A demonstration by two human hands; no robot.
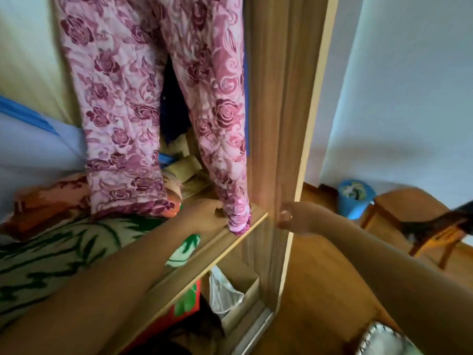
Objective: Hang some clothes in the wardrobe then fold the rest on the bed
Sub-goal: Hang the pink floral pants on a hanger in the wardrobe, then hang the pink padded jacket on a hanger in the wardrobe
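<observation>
The left hand (pixel 207 212) pinched the pink flowery sleeve (pixel 231 162) at its cuff. The right hand (pixel 298 219) curled its fingers round the wardrobe door (pixel 279 124) edge.

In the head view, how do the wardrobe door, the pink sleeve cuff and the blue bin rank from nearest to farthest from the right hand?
From the right hand:
1. wardrobe door, right at its fingertips.
2. pink sleeve cuff, just to the left, at the shelf edge.
3. blue bin, on the floor by the far wall, to the right.
</observation>
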